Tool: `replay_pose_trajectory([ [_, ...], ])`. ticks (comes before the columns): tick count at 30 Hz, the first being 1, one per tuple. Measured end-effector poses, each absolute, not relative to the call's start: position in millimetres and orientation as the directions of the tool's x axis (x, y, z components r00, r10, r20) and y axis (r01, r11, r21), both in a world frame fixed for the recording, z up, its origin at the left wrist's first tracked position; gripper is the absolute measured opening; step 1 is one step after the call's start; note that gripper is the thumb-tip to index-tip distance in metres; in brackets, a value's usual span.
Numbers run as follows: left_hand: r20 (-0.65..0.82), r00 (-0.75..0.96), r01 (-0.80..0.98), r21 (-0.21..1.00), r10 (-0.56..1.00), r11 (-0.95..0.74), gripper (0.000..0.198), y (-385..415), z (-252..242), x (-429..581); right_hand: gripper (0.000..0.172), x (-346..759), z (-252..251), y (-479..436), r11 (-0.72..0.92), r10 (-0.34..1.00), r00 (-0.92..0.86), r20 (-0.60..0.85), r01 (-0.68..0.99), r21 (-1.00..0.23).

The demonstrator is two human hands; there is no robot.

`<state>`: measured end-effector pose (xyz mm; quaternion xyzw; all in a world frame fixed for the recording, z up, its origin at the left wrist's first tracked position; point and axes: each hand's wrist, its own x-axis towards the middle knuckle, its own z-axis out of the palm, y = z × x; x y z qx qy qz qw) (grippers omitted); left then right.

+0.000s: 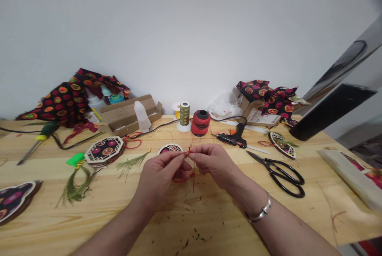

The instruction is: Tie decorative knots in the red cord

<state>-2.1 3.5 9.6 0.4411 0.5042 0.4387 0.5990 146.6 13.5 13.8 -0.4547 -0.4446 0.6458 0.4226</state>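
Thin red cord [189, 152] runs between my two hands above the middle of the wooden table. My left hand [162, 172] pinches it between thumb and forefinger, with a red loop hanging below the fingers. My right hand [211, 162] pinches the same cord just to the right, fingertips almost meeting the left ones. A small knot seems to show between them, though it is too fine to be sure. Just behind my left fingers lies a round pale fretwork piece [170, 148], partly hidden. A red thread spool [201, 123] stands beyond my hands.
Black-handled scissors [280, 172] and a glue gun [234, 136] lie right. Left are an octagonal fretwork stack [105, 150], green tassels [76, 184] and a screwdriver [37, 142]. Behind stand a green thread spool [184, 115], plastic bottle [142, 117] and cardboard box [122, 119]. Dark scraps dot the front.
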Motion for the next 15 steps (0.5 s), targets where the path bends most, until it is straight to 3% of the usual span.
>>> replay_pose_trajectory([
  [10, -0.18, 0.197, -0.23, 0.947, 0.964, 0.224, 0.015, 5.1, 5.8, -4.9, 0.018, 147.1, 13.1, 14.0, -0.258, 0.947, -0.235, -0.218, -0.157, -0.953],
  [15, -0.148, 0.238, -0.217, 0.955, 0.96, 0.201, 0.012, 3.8, 6.0, -5.1, 0.018, 147.1, 12.2, 14.4, -0.261, 0.948, -0.23, -0.221, -0.158, -0.952],
])
